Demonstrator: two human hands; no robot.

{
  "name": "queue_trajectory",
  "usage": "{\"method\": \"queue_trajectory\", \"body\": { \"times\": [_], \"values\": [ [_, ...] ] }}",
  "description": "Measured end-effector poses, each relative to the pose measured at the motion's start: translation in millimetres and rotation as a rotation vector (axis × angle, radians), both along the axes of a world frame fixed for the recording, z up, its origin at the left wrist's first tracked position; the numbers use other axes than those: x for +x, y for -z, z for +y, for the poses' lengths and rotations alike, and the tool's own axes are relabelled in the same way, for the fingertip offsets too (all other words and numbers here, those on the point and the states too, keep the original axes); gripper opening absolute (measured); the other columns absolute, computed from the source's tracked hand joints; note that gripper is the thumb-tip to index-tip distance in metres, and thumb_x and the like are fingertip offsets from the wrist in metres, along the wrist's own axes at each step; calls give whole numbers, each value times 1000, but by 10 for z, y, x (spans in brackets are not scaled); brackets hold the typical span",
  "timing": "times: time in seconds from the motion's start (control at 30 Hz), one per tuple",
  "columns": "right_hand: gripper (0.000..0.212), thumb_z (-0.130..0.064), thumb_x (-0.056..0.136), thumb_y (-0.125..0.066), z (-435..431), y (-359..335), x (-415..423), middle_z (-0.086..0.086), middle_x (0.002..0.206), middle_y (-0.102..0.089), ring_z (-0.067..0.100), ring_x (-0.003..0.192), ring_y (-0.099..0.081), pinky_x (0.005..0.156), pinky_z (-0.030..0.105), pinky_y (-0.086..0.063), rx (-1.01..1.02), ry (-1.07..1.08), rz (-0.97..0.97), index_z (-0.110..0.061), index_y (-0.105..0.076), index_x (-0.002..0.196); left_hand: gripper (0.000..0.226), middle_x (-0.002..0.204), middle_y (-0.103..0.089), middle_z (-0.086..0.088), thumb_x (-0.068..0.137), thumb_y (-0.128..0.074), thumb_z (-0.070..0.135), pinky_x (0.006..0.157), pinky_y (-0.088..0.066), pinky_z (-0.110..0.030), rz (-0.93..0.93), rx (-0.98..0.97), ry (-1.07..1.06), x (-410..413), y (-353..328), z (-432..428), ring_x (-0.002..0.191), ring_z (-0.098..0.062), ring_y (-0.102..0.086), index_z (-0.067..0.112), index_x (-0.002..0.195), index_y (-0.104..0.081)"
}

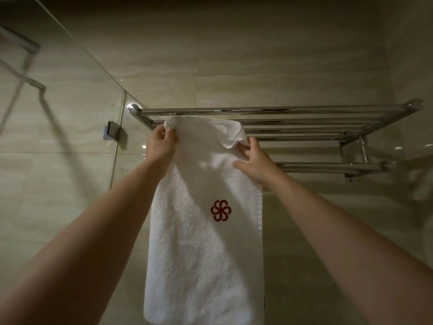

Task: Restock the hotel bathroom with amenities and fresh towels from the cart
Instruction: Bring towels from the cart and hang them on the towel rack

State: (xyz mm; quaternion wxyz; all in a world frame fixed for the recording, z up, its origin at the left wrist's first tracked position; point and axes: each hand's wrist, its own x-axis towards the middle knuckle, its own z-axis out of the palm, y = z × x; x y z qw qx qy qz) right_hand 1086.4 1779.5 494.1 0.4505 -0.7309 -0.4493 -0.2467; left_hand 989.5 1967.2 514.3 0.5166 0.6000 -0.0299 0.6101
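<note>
A white towel (201,249) with a red flower logo hangs long in front of me, its top end raised to the front bars of a chrome towel rack (304,118) on the wall. My left hand (161,144) pinches the towel's top left corner. My right hand (254,161) grips the folded top right edge, thumb on the front of the cloth. The towel's top lies against the rack's left part; whether it rests on the bars I cannot tell.
A glass shower panel (70,137) with a metal clamp (112,133) stands at the left, close to the rack's left end. A lower rail (332,167) runs under the rack's shelf. Beige tiled wall lies behind.
</note>
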Motion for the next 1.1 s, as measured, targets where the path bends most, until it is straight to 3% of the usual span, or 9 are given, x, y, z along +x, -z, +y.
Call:
{"method": "queue_trajectory", "body": {
  "times": [0.13, 0.23, 0.33, 0.5, 0.63, 0.77, 0.9, 1.0, 1.1],
  "values": [
    [80, -47, 85, -61, 143, -156, 135, 4, 146, -39, 24, 127, -44, 99, 39, -43, -152, 163, -50, -15, -19, 145, 37, 119, -57, -11, 94, -45, 24, 91, -47, -39, 171, 171, -210, 282, -20, 185, 109, -27, -54, 11, 129, -48],
    [78, -60, 85, -51, 204, -206, 221, 6, 139, -45, 27, 123, -47, 93, 39, -45, -223, 290, -57, -13, -28, 143, 46, 124, -54, -15, 95, -46, 30, 90, -42, -35, 356, 344, -376, 452, 75, 272, 113, -33, -52, 10, 135, -38],
    [72, -64, 88, -40, 261, -207, 256, 8, 136, -49, 31, 122, -48, 90, 38, -41, -272, 426, -144, -15, -35, 140, 50, 132, -52, -17, 97, -35, 41, 105, -31, -40, 530, 543, -601, 540, 142, 321, 122, -35, -47, 18, 141, -32],
    [69, -67, 89, -32, 271, -234, 274, 5, 142, -46, 31, 129, -42, 97, 42, -39, -316, 437, -165, -22, -35, 142, 52, 120, -60, -19, 99, -17, 46, 99, -32, -41, 610, 743, -826, 480, 98, 281, 113, -32, -53, 23, 135, -46],
    [65, -66, 91, -27, 270, -199, 284, 1, 120, -62, 23, 109, -57, 92, 39, -46, -337, 459, -203, -19, -58, 121, 63, 121, -59, -20, 96, -12, 55, 81, -37, -35, 685, 739, -840, 499, 45, 275, 110, -32, -55, 19, 133, -48],
    [62, -61, 94, -21, 278, -230, 275, 3, 102, -63, 21, 92, -59, 88, 40, -50, -374, 472, -207, -14, -60, 100, 72, 130, -54, -19, 94, -8, 59, 93, -38, -38, 804, 725, -824, 527, -31, 295, 118, -32, -51, 12, 130, -50],
    [65, -57, 96, -20, 328, -314, 306, 12, 148, -38, 32, 134, -37, 108, 49, -32, -390, 427, -56, -15, -36, 143, 60, 97, -64, -17, 97, -18, 50, 91, -35, -38, 440, 694, -918, 580, 181, 323, 94, -29, -58, 11, 102, -63],
    [65, -56, 95, -28, 360, -394, 329, 14, 150, -33, 36, 134, -35, 109, 55, -30, -402, 308, 144, -16, -29, 146, 37, 118, -53, -6, 93, -36, 43, 105, -25, -38, 102, 506, -741, 626, 588, 339, 110, -16, -43, 16, 114, -50],
    [51, -44, 96, -39, 336, -479, 313, 10, 140, -46, 31, 121, -48, 103, 50, -39, -516, 250, 151, -17, -42, 139, 61, 140, -33, -6, 86, -52, 49, 112, -24, -44, 56, 235, -635, 622, 935, 325, 132, -21, -29, 16, 134, -33]
  ]
}}
